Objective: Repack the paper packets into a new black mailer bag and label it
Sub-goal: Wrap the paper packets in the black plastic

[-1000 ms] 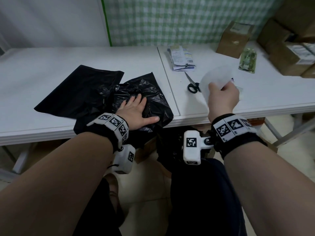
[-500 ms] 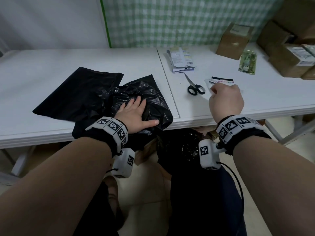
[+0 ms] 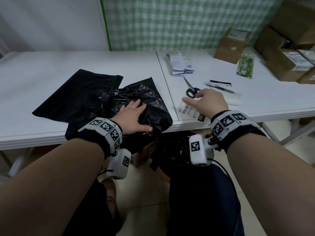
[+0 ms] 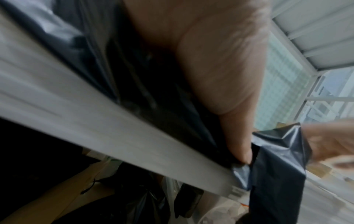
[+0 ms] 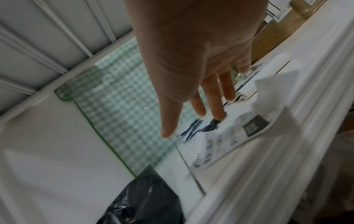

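My left hand (image 3: 134,116) lies flat, fingers spread, on a crumpled black bag (image 3: 153,103) at the table's front edge; the left wrist view shows the palm (image 4: 220,68) pressing the black plastic (image 4: 277,159). A flat black mailer bag (image 3: 76,96) lies just left of it. My right hand (image 3: 202,103) hovers with straight fingers over a white printed label (image 3: 186,110) near the front edge; the right wrist view shows the same fingers (image 5: 216,103) above the label (image 5: 220,145). A stack of paper packets (image 3: 180,63) rests farther back.
Black-handled scissors (image 3: 190,89) lie just beyond my right hand, with a pen (image 3: 223,89) and a white paper roll (image 3: 233,101) to their right. Cardboard boxes (image 3: 230,45) and a green packet (image 3: 245,65) stand at the back right. A seam (image 3: 163,74) divides the two white tables.
My right hand held a white sheet up, then came down toward me; it now holds nothing and the label lies on the table under it. My left hand stayed on the crumpled bag.
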A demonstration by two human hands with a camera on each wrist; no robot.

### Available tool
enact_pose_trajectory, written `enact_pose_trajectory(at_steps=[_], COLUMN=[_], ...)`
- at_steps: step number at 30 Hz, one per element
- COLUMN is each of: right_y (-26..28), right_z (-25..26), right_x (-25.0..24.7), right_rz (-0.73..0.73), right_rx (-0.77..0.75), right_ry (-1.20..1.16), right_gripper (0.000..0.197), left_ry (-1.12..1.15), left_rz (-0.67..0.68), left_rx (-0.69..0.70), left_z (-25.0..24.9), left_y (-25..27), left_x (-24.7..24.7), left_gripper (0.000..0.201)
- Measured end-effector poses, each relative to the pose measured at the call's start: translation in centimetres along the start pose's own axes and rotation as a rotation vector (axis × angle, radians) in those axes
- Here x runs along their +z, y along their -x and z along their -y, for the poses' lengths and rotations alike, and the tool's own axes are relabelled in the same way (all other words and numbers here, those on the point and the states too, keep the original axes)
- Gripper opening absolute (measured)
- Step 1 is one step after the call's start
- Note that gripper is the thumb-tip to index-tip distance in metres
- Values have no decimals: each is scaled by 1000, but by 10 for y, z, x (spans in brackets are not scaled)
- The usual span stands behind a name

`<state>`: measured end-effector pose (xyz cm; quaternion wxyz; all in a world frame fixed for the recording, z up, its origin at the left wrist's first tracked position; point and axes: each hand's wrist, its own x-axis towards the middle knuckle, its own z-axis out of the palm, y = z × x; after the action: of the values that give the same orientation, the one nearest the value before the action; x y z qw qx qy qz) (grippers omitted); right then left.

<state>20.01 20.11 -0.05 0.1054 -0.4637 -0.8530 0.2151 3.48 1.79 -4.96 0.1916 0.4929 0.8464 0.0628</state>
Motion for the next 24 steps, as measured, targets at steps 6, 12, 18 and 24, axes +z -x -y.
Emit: enact_pose_trajectory(at_steps=[6, 12, 18, 24], right_y=[5, 12, -13, -56], right_z=[44, 71, 97, 135], right_x=[12, 22, 17, 4], right_rz=[175, 535, 187, 9], right_rx=[-63, -26, -158, -108], right_ry=[-368, -699, -782, -990], right_gripper=[21, 17, 34, 39], left_ry=[175, 211, -22, 198], left_rz=[-235, -452, -514, -603], left_rx=[86, 160, 113, -23], left_z=[0, -3, 2, 31], left_y=[6, 12, 12, -4], left_x=[-8, -30, -74, -118], left_gripper=[41, 43, 80, 92])
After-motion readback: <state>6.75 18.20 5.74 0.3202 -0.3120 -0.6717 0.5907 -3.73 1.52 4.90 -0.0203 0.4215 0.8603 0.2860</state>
